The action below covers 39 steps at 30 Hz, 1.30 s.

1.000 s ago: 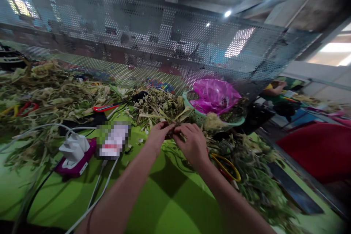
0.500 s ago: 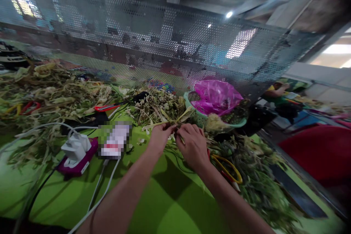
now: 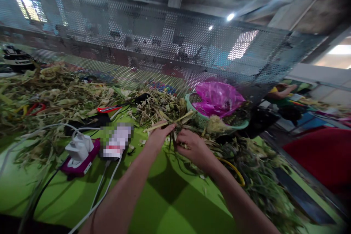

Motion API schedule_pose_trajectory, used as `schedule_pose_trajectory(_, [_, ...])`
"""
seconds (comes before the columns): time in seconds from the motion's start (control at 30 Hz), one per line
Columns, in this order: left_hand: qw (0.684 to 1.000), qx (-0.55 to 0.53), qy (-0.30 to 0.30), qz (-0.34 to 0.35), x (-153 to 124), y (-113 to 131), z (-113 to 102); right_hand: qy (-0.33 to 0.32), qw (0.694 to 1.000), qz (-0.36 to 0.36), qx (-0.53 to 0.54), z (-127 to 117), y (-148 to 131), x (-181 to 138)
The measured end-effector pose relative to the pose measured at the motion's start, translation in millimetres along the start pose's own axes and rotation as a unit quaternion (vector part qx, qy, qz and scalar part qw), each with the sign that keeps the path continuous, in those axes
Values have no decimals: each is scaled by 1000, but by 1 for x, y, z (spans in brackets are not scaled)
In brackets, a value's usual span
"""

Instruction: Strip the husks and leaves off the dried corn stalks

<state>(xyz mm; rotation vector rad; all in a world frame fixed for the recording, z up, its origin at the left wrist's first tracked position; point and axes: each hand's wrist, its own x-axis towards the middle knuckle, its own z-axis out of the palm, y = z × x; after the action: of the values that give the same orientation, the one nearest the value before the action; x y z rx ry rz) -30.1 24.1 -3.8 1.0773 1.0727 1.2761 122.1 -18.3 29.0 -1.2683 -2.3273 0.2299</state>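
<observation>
My left hand pinches a bunch of green plant stems above the green table, its fingers closed on the stalks. My right hand sits just to the right, fingers curled round the same bunch lower down. Both hands meet in front of a heap of cut leaves and stalks. A yellow-handled pair of scissors lies under my right wrist, partly hidden by it.
A teal basket with a pink plastic bag stands behind my hands. A white charger on a magenta power strip with cables lies at left. Red-handled scissors lie among leaves. A perforated metal screen backs the table. Another person's arm shows far right.
My right hand has shifted down and turned, pulling apart slightly from the left. The left hand stays pinched on the stems.
</observation>
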Motion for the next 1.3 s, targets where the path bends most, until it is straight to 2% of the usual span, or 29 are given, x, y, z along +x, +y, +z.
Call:
schedule_pose_trajectory(0.1, [995, -9, -101, 3, 1, 0, 0, 40, 980, 93, 169, 2, 14, 2])
schedule_pose_trajectory(0.17, [984, -44, -173, 0, 0, 0, 3, 94, 935, 166, 300, 5, 21, 3])
schedule_pose_trajectory(0.23, [973, -82, -213, -13, -3, 2, 7, 137, 871, 214, 421, 9, 23, 3])
schedule_pose_trajectory(0.33, [966, -107, -230, -39, -8, 4, 12, 188, 795, 237, 526, 14, 20, 4])
schedule_pose_trajectory(0.43, [973, -102, -199, -60, -10, 5, 13, 216, 766, 242, 555, 15, 16, 5])
schedule_pose_trajectory(0.53, [976, -117, -167, -73, -11, 6, 14, 237, 772, 243, 537, 15, 16, 5])
schedule_pose_trajectory(0.67, [970, -159, -165, -81, -14, 7, 17, 236, 786, 227, 523, 16, 18, 5])
schedule_pose_trajectory(0.83, [960, -209, -166, -82, -15, 6, 19, 264, 779, 230, 519, 17, 18, 5])
schedule_pose_trajectory(0.93, [960, -198, -179, -83, -12, 6, 16, 232, 790, 246, 512, 14, 25, 5])
schedule_pose_trajectory(1.0, [968, -147, -192, -63, -9, 5, 12, 219, 814, 249, 476, 10, 32, 4])
schedule_pose_trajectory(1.03, [973, -113, -194, -49, -8, 5, 10, 234, 833, 244, 439, 6, 35, 3])
schedule_pose_trajectory(1.13, [979, -20, -202, -13, -5, 4, 7, 329, 888, 198, 252, -10, 40, 1])
schedule_pose_trajectory(1.2, [976, 18, -215, -6, -5, 4, 7, 368, 908, 152, 126, -20, 38, -1])
schedule_pose_trajectory(1.23, [974, 31, -225, -2, -6, 4, 8, 364, 918, 132, 87, -24, 36, -2])
schedule_pose_trajectory(1.3, [969, 40, -245, 7, -7, 5, 11, 303, 942, 113, 88, -26, 30, -2])
